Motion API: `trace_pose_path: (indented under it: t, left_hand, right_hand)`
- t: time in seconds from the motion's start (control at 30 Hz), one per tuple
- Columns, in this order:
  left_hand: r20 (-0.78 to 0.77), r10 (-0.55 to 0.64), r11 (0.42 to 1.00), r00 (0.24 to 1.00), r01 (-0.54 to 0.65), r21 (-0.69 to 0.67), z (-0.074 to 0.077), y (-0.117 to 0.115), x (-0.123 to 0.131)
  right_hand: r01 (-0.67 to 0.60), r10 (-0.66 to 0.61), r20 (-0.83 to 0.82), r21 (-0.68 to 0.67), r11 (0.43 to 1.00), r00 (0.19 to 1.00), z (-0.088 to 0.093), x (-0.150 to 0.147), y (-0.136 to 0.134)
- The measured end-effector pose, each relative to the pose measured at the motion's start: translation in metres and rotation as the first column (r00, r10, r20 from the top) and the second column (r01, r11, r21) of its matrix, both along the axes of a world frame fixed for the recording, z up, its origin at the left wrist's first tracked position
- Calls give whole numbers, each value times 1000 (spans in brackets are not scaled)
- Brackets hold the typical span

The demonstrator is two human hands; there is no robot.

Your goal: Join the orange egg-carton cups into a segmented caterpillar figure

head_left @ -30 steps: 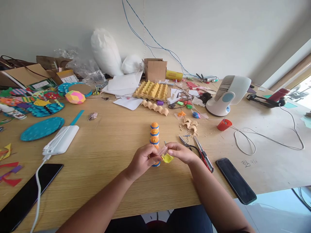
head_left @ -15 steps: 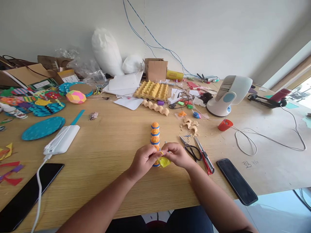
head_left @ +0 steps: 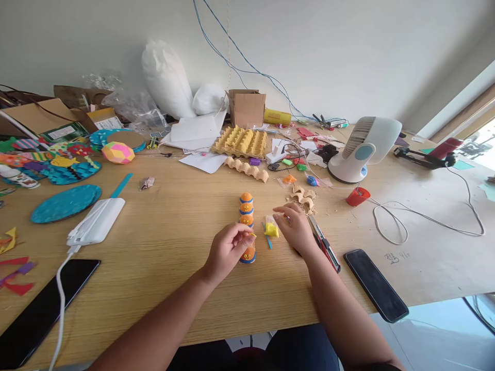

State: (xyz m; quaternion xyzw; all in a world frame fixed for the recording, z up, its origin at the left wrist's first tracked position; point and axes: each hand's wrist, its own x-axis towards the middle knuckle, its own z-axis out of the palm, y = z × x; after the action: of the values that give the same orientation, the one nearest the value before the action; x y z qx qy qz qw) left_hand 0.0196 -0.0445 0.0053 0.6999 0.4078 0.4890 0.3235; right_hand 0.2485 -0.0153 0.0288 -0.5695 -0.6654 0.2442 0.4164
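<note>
Surface (head_left: 216, 304): wooden, carrying everything listed below; all places are taken from the painted strip.

Black phone (head_left: 50, 314): nearer than the strip and well to its left, a white cable lying across it.

Second phone (head_left: 376, 285): dark screen up, nearer than the strip's middle and well to its right.

Left hand (head_left: 228, 250): over the near part of the strip, thumb and fingertips pinched together on a small yellow piece (head_left: 253, 235).

Painted strip (head_left: 246, 220): one row of domed bumps, orange above and blue below, running away from the person; small yellow details on several; partly hidden by the left hand.

Right hand (head_left: 297, 229): right of the strip, thumb and fingers apart, beside a wrapped yellow lump.

Yellow lump (head_left: 271, 230): in clear wrapping, just right of the strip.

Blue stick (head_left: 269, 241): between the strip and the lump, close to the latter.

Utility knife (head_left: 328, 250): red and grey, right of the strip, beyond the right hand.

White power bank (head_left: 96, 221): well left of the strip.

Unpainted strip (head_left: 246, 169): bumpy, directly beyond the painted strip.

Yellow egg tray (head_left: 240, 142): farther beyond, same line.

White fan (head_left: 365, 149): beyond and well right of the strip.

Cardboard box (head_left: 247, 108): farthest, behind the tray.
</note>
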Motion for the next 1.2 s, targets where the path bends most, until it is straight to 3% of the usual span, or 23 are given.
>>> trace_pose_path:
  t: [0.07, 0.13, 0.17, 0.27, 0.6, 0.77, 0.83, 1.0, 1.2]
  left_hand:
    - [-77, 23, 996, 997, -16, 92, 0, -1, -1]
    - [-147, 38, 985, 988, -13, 172, 0, -1, -1]
    - [-173, 46, 979, 984, -10, 203, 0, -1, -2]
    - [-224, 80, 964, 971, -18, 267, 0, 0, -2]
    - [-269, 132, 943, 954, -37, 332, -4, 2, -3]
    - [-242, 109, 967, 964, -47, 248, -5, 5, -3]
    - [-202, 116, 972, 973, -70, 223, -6, 6, -3]
    - [-191, 112, 971, 975, -66, 230, -6, 7, -2]
    - [-229, 66, 964, 971, -3, 266, -4, 4, 0]
  right_hand:
    - [-272, 243, -208, -125, 954, 948, 0, -7, -4]
    - [-529, 397, -444, -227, 817, 803, -1, -16, -10]
    - [-597, 413, -517, -257, 760, 749, -2, -20, -12]
    - [-641, 347, -640, -303, 705, 685, -5, -28, -16]
    - [-583, 252, -670, -327, 744, 698, -8, -29, -14]
    - [-413, 133, -705, -242, 878, 696, -13, -34, -11]
    - [-368, 89, -738, -225, 902, 669, -13, -34, -9]
    - [-418, 120, -756, -215, 882, 643, -17, -34, -7]
    - [-476, 222, -695, -195, 858, 684, -20, -38, -10]
